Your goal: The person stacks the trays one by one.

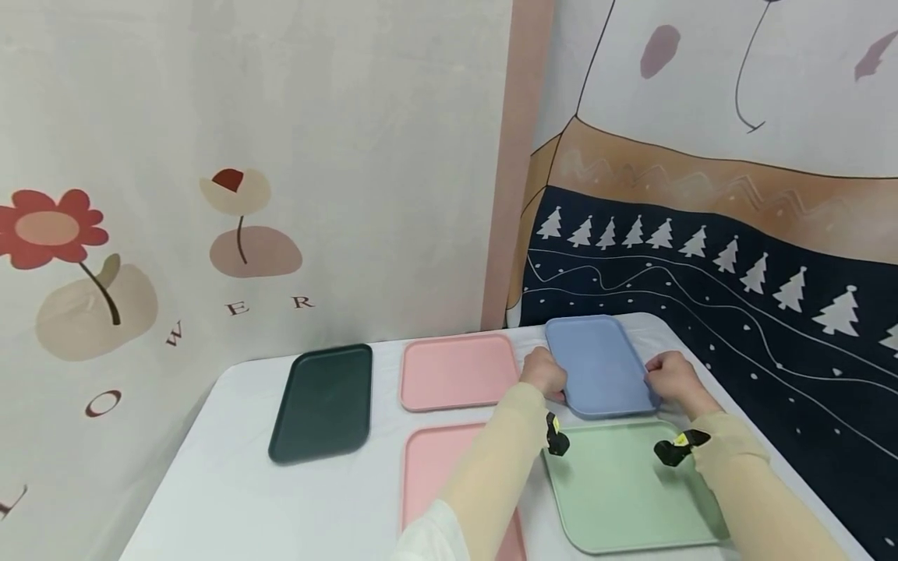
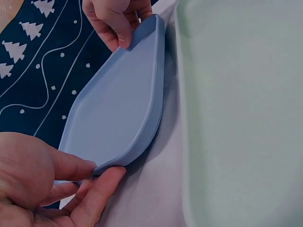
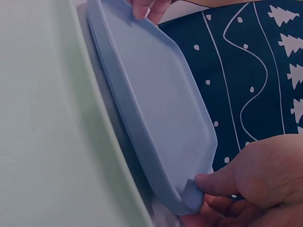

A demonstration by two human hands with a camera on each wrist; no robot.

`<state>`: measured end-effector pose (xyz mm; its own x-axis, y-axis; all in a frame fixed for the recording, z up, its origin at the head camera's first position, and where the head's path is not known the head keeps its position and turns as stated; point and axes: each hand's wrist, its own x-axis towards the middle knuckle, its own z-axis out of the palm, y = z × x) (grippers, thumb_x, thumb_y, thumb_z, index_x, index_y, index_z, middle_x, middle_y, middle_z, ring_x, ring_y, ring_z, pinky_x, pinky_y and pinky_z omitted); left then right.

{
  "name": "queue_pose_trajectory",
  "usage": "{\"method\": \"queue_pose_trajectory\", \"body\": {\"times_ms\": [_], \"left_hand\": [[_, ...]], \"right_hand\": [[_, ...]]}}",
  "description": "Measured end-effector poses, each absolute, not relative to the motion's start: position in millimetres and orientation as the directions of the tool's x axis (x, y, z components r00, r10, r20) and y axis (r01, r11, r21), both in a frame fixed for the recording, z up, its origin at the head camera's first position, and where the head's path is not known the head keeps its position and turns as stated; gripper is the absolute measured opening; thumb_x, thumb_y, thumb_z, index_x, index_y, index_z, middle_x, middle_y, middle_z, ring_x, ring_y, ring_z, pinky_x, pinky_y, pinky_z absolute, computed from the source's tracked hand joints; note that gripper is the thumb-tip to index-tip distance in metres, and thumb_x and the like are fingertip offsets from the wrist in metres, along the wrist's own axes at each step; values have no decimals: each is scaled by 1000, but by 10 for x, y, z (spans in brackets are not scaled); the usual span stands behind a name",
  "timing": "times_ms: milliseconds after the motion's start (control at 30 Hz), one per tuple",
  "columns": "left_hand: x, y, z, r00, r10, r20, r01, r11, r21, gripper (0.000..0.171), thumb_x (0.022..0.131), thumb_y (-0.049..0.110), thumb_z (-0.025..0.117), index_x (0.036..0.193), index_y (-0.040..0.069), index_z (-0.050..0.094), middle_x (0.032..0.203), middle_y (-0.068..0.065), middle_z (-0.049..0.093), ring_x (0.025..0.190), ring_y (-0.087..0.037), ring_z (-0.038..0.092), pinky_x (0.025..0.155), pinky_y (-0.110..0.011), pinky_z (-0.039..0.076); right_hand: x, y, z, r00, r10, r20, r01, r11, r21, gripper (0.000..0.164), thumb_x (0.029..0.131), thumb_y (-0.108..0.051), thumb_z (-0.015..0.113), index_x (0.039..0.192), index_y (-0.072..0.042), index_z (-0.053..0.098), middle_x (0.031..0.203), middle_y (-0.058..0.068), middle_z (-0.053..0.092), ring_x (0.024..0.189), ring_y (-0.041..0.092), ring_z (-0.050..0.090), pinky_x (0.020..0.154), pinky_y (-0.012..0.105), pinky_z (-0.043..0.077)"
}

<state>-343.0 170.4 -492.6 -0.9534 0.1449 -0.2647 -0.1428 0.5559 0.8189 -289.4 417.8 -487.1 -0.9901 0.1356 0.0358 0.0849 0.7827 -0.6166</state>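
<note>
A blue rectangular tray (image 1: 603,368) lies between my two hands at the back right of the table. My left hand (image 1: 543,373) pinches its left edge, thumb on the rim and fingers below, as the left wrist view shows. On the opposite side my right hand (image 1: 675,379) grips the right edge near the front corner, thumb on top. The near edge of the blue tray (image 3: 156,99) runs beside a larger green tray (image 1: 634,491), which lies in front of it. Whether the blue tray touches the table all round, I cannot tell.
Left of the blue tray lies a pink tray (image 1: 459,372). A second pink tray (image 1: 435,467) is partly hidden under my left forearm. A dark green tray (image 1: 323,405) sits farther left on the white tablecloth (image 1: 231,475). Patterned curtains (image 1: 393,171) hang behind the table.
</note>
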Motion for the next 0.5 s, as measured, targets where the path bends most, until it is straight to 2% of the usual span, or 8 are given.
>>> {"method": "queue_pose_trajectory", "body": {"times_ms": [200, 400, 500], "left_hand": [[-3399, 1644, -4854, -956, 151, -252, -129, 554, 823, 11, 89, -11, 68, 96, -4, 63, 83, -16, 65, 49, -19, 68, 52, -32, 60], [-3346, 1560, -4760, -962, 174, -209, -72, 577, 814, 12, 89, -8, 67, 82, 1, 64, 72, -10, 66, 48, -17, 67, 56, -33, 61], [-3312, 1508, -4722, -961, 183, -206, -68, 566, 821, 15, 90, -8, 66, 80, 3, 63, 73, -9, 63, 51, -18, 67, 61, -37, 63]], "right_hand": [[-2878, 4155, -4829, -990, 129, 60, 65, 787, -614, 24, 83, 1, 61, 98, 19, 65, 87, 23, 66, 83, 37, 61, 66, 34, 50], [-2813, 4103, -4750, -990, 127, 59, 62, 774, -630, 24, 84, 1, 60, 100, 19, 64, 88, 22, 65, 83, 36, 61, 64, 33, 50], [-2785, 4066, -4695, -991, 126, 53, 63, 764, -642, 26, 86, 1, 59, 104, 20, 63, 92, 24, 65, 84, 37, 60, 63, 33, 51]]}}
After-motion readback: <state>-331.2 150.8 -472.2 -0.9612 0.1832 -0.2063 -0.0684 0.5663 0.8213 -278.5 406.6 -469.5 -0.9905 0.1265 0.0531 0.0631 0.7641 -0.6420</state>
